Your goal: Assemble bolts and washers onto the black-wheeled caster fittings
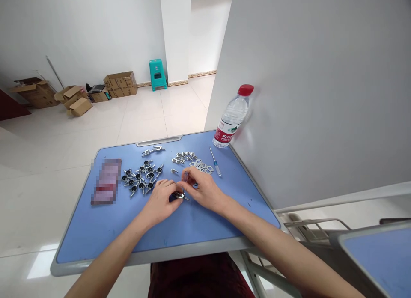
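Low over the middle of the blue desk (105, 233), my left hand (163, 201) has its fingers closed around a small shiny metal fitting (180, 195), partly hidden by the fingertips. My right hand (205, 189) pinches a small translucent piece (185, 177) just above that fitting; its kind is unclear. Left of my hands lie several metal fittings with round black centres (138, 177). Beyond my right hand are flat silvery plates with holes (204, 166) and a group of small metal hooks (184, 157). One lone small metal part (174, 171) sits close to my right fingertips.
A screwdriver (217, 166) with a blue handle lies at the right, near a water bottle (231, 118) against the grey panel. Two fork-shaped metal parts (153, 150) are at the far edge. A pixelated flat item (106, 181) lies left. A teal stool (157, 74) and cardboard boxes (121, 84) stand beyond.
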Demonstrator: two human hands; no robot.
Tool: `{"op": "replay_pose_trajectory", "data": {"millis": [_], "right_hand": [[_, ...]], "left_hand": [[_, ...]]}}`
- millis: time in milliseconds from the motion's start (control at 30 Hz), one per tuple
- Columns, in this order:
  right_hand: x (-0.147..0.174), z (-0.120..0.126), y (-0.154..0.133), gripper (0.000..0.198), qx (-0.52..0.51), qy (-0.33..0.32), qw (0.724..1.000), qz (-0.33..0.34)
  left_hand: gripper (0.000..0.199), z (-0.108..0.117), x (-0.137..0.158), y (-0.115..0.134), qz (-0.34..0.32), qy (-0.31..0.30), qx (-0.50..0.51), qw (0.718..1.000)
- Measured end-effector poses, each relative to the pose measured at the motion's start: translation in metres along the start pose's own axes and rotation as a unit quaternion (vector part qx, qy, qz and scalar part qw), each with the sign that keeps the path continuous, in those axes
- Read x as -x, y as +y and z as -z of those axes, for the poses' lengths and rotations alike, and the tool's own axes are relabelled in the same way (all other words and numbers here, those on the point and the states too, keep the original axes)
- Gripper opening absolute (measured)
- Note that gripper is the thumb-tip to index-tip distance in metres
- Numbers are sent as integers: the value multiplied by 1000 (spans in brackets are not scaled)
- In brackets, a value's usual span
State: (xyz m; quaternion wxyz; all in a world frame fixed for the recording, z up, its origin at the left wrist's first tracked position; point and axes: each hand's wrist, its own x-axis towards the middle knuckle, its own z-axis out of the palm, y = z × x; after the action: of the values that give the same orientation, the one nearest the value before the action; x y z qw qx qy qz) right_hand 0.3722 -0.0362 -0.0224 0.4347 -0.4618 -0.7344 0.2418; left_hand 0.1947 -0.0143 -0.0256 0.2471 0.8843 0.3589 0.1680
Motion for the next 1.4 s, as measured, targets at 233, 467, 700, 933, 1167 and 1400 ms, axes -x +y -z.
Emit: {"op": "replay_pose_trajectory", "data": {"millis": [233,467,700,933,1167,1400], "right_hand": [[1,1,-3,7,-9,-10,1000,3],[2,-2,-3,13,6,-2,1000,16],[3,-7,3,8,29,27,999,14],[4,-10,2,5,79,24,995,64],[4,-5,-2,13,39,-2,997,63],[7,-9,2,15,31,-26,997,64]], "left_hand": [[11,-2,0,4,13,5,-12,1000],[10,-1,1,7,24,11,-15,1000],[8,-2,1,5,12,13,-29,999],[8,-3,3,4,1,19,-40,999],[8,-4,4,2,1,14,-38,999],[5,-5,3,0,4,19,-28,999]]}}
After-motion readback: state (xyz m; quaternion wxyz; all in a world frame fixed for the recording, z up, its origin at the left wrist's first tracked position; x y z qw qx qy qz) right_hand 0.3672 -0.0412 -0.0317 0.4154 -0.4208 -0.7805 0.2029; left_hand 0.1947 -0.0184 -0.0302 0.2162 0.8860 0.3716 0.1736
